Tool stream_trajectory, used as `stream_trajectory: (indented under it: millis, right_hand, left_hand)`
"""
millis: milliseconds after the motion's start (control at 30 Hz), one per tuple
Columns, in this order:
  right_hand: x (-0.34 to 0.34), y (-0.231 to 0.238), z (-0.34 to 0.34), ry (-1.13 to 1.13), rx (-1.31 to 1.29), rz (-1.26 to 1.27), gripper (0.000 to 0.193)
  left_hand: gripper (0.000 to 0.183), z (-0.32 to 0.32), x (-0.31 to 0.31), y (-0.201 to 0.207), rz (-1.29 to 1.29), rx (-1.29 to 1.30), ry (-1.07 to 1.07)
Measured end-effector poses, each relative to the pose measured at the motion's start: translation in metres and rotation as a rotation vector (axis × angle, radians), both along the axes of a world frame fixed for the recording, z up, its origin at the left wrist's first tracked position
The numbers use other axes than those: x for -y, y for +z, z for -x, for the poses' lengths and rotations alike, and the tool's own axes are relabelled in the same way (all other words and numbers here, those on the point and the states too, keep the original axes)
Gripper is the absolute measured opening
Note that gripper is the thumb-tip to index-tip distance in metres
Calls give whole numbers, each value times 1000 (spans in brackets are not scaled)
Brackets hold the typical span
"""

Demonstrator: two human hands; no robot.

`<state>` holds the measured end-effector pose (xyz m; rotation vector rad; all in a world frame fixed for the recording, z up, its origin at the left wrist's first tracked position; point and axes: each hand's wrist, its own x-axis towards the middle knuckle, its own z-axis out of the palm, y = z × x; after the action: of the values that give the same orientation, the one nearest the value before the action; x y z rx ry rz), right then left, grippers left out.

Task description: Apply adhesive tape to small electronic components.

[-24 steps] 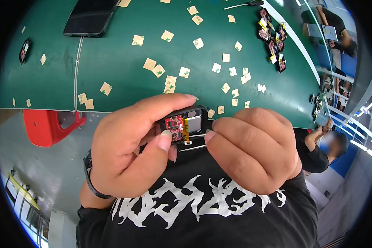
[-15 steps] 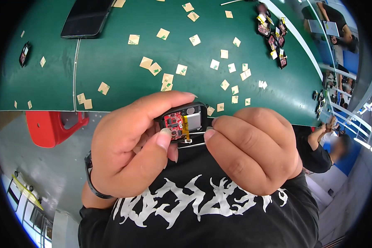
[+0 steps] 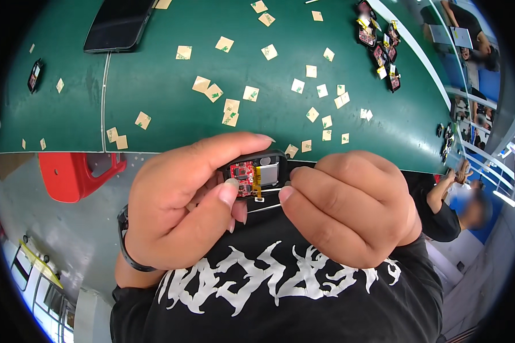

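Observation:
My left hand (image 3: 180,197) is closed around a small black device housing (image 3: 284,163), its thumb pressing on the red circuit board (image 3: 243,173) inside. Beside the board in the housing lies a silver battery-like block (image 3: 268,174). An amber flex strip (image 3: 257,178) runs down between them to a small white-edged connector (image 3: 260,199) at the housing's lower edge. Between the thumb and fingers of my right hand (image 3: 349,208) is a pair of tweezers (image 3: 269,207). Its two thin, pale prongs point left, spread apart around the connector; whether they touch it I cannot tell.
Small tan paper squares (image 3: 232,106) are scattered over the green table (image 3: 171,91). A black phone (image 3: 117,26) lies at the far left, a single device (image 3: 35,75) left of it. Several open devices (image 3: 379,54) are grouped far right. A red stool (image 3: 66,177) stands below the table edge.
The housing and my left fingertips have shifted slightly down, toward me. The tweezer prongs have moved a little lower as well. Both hands keep their holds.

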<state>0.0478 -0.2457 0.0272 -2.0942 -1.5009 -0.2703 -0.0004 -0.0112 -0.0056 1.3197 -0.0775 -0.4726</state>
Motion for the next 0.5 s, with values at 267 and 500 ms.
stream_trajectory:
  millis: [267,500]
  right_hand:
    - [4,12,-6,23,-104,242,27]
    - [-14,-2,-12,-98,-126,291,24]
  left_hand:
    - [39,-3,3,-7,-76,108,-16]
    - [40,-1,-3,-16,-159,-72,196]
